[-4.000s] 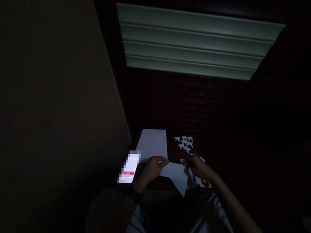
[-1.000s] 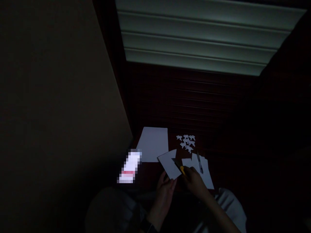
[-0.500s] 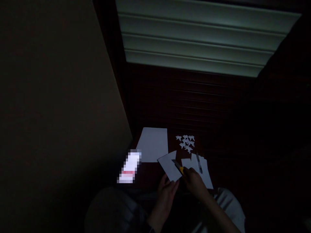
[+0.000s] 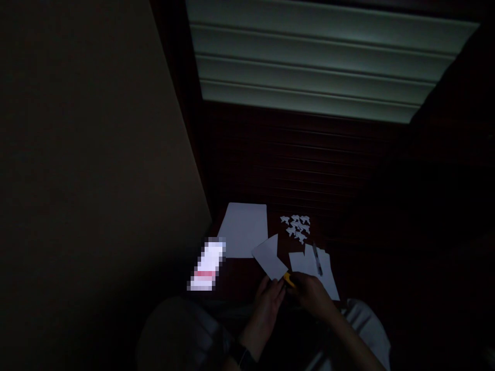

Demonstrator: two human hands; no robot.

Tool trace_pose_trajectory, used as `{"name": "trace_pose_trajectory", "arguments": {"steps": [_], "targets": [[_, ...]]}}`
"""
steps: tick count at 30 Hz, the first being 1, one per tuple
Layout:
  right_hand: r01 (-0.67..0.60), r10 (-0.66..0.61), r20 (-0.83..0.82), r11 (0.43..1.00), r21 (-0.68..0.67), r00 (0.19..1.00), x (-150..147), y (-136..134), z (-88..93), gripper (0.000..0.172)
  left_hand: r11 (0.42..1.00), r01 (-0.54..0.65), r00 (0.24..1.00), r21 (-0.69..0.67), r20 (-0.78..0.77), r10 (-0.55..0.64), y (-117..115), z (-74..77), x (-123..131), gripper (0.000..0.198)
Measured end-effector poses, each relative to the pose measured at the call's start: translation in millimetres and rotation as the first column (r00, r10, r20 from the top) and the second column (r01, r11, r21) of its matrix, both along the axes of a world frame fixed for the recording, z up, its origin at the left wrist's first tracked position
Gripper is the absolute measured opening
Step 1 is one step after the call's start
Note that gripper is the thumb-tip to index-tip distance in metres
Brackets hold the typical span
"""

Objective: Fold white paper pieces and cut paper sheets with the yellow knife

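Observation:
My left hand (image 4: pixel 267 298) pinches the lower edge of a white piece of paper (image 4: pixel 269 258) with an angled notch cut into its right side. The paper is tilted and held above the dark table. My right hand (image 4: pixel 311 292) is closed round yellow-handled scissors (image 4: pixel 289 280) at the paper's lower right corner. Their blades cannot be made out now. Beyond my hands lies a small pile of white paper cut-outs (image 4: pixel 297 226).
A large white sheet (image 4: pixel 244 229) lies at the back left. A blurred-out lit screen (image 4: pixel 208 265) is left of my hands. On the right, a pen (image 4: pixel 317 259) rests on white paper pieces (image 4: pixel 328 281). A slatted panel (image 4: pixel 309 56) stands behind; a wall (image 4: pixel 96 154) is on the left.
The scissors have moved down along the paper's right side, and their blade no longer shows over it. The paper has turned and shifted slightly, and my left hand has moved a little.

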State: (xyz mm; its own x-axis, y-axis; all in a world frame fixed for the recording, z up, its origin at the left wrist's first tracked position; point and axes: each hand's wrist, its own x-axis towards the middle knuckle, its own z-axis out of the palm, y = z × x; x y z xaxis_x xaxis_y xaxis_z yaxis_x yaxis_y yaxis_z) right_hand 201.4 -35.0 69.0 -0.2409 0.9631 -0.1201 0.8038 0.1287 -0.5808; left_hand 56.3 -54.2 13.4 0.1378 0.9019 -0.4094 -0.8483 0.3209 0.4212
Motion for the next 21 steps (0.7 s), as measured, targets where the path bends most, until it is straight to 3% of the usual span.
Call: {"name": "trace_pose_trajectory", "arguments": {"steps": [7,14,18,21], "targets": [[-0.010,0.010,0.020,1.000,-0.001,1.000,3.4,1.1,12.0,0.033,0.997,0.040,0.999,-0.073,-0.009,-0.041,1.7,-5.5,6.8,0.016],[-0.018,0.017,0.019,0.999,0.046,1.000,5.3,-3.3,2.3,0.035,0.981,0.050,0.998,-0.185,-0.036,-0.058,10.5,-6.8,22.5,0.029],[-0.004,-0.001,0.059,0.997,0.079,0.998,14.9,2.5,-5.7,0.036,0.987,0.125,0.990,-0.101,-0.051,-0.130,2.6,-2.1,39.8,0.040],[-0.001,-0.006,0.109,0.998,0.069,0.994,23.9,8.2,-7.2,0.036,0.969,0.241,0.945,-0.051,-0.216,-0.246,-10.6,1.6,39.7,0.042]]}}
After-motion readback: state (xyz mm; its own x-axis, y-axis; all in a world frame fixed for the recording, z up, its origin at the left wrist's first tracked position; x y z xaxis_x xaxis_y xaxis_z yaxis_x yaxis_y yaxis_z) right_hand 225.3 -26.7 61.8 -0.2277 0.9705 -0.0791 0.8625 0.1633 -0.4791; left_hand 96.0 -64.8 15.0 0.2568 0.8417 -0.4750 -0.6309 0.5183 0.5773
